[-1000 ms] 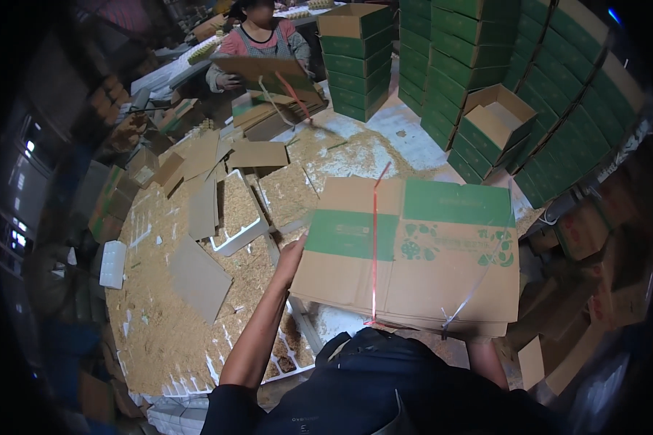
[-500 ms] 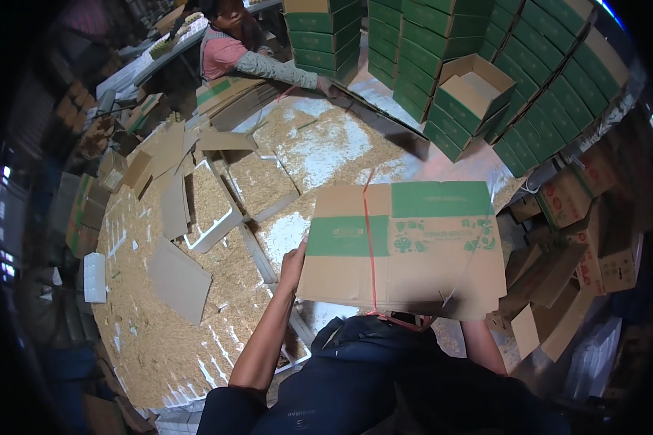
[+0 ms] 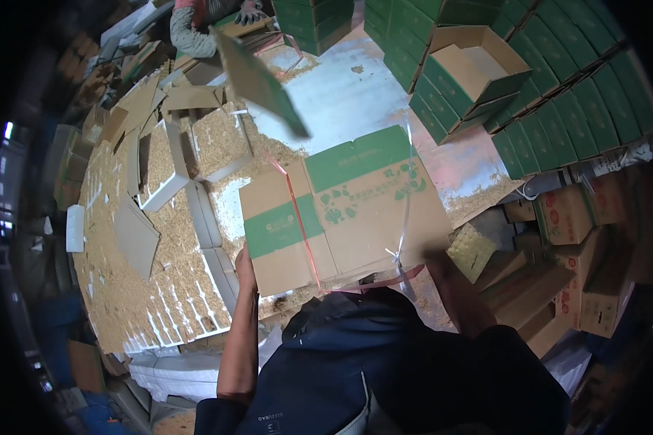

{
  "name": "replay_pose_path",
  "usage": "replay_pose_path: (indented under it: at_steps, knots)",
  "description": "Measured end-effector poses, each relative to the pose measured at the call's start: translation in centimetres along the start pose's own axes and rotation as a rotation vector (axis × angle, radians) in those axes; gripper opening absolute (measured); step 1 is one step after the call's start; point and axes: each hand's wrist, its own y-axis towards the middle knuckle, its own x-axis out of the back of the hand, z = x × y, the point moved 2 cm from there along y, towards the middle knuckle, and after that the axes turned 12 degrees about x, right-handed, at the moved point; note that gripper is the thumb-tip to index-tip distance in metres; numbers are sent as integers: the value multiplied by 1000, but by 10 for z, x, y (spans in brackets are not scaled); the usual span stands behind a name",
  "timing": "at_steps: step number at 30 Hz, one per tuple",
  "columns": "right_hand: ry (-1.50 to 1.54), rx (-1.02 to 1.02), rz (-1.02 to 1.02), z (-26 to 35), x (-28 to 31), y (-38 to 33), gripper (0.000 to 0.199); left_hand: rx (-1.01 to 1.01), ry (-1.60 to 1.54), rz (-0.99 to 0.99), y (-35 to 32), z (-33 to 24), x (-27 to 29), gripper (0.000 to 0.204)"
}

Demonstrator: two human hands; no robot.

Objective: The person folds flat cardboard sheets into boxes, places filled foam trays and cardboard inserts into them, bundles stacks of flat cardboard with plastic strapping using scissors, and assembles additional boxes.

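A flat stack of brown and green cardboard boxes [image 3: 370,225], bound with a red strap and a pale strap, lies before my waist. My left hand [image 3: 246,274] grips its left edge, with the fingers tucked out of sight underneath. On the stack's right edge is my right hand [image 3: 437,262], dark in shadow, its fingers mostly hidden below the cardboard. The stack tilts, its right side farther from me than its left.
A co-worker's gloved hand [image 3: 251,13] and a swinging cardboard sheet [image 3: 257,80] are at the far side. Green box stacks [image 3: 435,109] rise at back right. Loose brown boxes [image 3: 580,268] lie at right; white trays in brown shavings [image 3: 174,304] spread at left.
The bound stack has moved left in view and turned, its right side going away from me, with both hands on it. The co-worker has swept a cardboard sheet leftward across the far surface, baring white.
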Motion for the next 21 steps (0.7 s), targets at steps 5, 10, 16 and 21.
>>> replay_pose_path:
  at_steps: [5, 10, 16, 21]
  knots:
    - [-49, -23, 49, 12, 13, 26, 33, -12, -93, -96, -7, 27, -17, 47]
    - [-66, -38, 56, 12, 22, 29, 32, 317, -147, -80, -16, 18, -25, 42]
    - [-82, -32, 41, 17, 30, 14, 30, 177, -133, 10, -7, -7, -41, 45]
    - [-92, -9, 3, 24, 40, -26, 29, 72, -45, 204, 19, -53, -71, 39]
